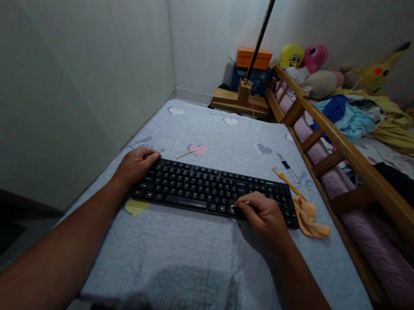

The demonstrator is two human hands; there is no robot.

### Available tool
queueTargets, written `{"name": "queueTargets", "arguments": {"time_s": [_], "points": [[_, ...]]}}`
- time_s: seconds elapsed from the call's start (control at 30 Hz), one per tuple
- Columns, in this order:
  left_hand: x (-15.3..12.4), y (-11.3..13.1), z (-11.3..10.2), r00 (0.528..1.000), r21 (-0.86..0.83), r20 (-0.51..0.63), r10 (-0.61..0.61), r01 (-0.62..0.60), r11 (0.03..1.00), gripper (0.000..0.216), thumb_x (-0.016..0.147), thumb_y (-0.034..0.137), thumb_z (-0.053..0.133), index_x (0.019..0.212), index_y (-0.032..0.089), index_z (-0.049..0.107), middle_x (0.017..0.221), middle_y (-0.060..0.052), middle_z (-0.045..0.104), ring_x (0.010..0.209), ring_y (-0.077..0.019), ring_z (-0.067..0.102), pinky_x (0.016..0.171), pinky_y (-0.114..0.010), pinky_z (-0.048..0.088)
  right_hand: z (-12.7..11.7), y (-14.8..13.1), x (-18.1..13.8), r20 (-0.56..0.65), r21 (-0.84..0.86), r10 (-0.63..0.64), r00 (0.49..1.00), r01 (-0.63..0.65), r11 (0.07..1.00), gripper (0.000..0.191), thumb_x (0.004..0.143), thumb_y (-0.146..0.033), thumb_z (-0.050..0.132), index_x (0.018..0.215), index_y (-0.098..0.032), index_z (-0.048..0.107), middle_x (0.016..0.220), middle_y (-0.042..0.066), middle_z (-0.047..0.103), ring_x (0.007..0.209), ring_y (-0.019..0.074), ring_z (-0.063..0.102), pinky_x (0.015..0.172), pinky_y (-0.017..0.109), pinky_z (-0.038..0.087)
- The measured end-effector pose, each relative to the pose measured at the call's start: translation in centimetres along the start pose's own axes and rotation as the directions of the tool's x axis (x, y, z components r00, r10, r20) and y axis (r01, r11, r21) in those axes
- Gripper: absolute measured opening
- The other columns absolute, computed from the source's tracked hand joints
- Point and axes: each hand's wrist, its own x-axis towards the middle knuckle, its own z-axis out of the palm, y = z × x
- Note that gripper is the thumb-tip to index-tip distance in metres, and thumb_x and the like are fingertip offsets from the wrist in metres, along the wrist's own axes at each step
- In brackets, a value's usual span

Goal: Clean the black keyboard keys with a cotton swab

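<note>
A black keyboard (210,189) lies across a grey padded cover with heart patches (195,254). My left hand (134,166) rests over the keyboard's left end, fingers curled around its top corner. My right hand (264,215) lies on the keyboard's lower right part and pinches a thin white stick, like a cotton swab (240,204), whose tip touches the keys near the bottom row.
An orange cloth (310,218) lies by the keyboard's right end, with a yellow-handled brush (286,181) and another small tool (286,166) behind it. A second swab (185,154) lies above the keyboard. A wooden bed rail (344,141) runs along the right; boxes (252,65) and plush toys stand beyond.
</note>
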Motion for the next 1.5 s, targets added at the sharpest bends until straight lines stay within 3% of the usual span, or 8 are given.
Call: {"name": "queueTargets", "arguments": {"time_s": [0.2, 0.67, 1.5], "points": [[0.2, -0.3, 0.2, 1.000, -0.007, -0.014, 0.004, -0.004, 1.000, 0.035, 0.082, 0.050, 0.055, 0.083, 0.021, 0.074, 0.092, -0.006, 0.076, 0.091, -0.0261, 0.067, 0.089, -0.037, 0.052, 0.7, 0.2, 0.1, 0.012, 0.012, -0.056, 0.998, 0.056, 0.998, 0.019, 0.092, -0.019, 0.058, 0.087, -0.021, 0.076, 0.083, 0.005, 0.077, 0.080, 0.0199, 0.067, 0.074, 0.033, 0.050], [0.3, -0.7, 0.3, 0.999, 0.007, -0.031, 0.013, -0.013, 1.000, 0.033, 0.082, 0.047, 0.055, 0.082, 0.020, 0.074, 0.093, -0.006, 0.075, 0.092, -0.0260, 0.067, 0.089, -0.037, 0.051, -0.8, 0.1, -0.1, -0.003, -0.070, -0.017, 1.000, 0.017, 0.997, 0.019, 0.092, -0.020, 0.058, 0.081, -0.021, 0.074, 0.079, 0.005, 0.075, 0.076, 0.0190, 0.066, 0.070, 0.031, 0.048], [0.1, 0.2, -0.1, 1.000, 0.013, -0.015, -0.013, 0.014, 1.000, 0.031, 0.081, 0.046, 0.054, 0.080, 0.021, 0.073, 0.088, -0.005, 0.075, 0.085, -0.0247, 0.067, 0.084, -0.035, 0.051, -0.7, -0.8, -0.2, 0.102, -0.012, -0.119, 0.988, 0.120, 0.993, 0.020, 0.092, -0.017, 0.057, 0.081, -0.021, 0.073, 0.076, 0.004, 0.074, 0.074, 0.0165, 0.067, 0.069, 0.028, 0.049]]}}
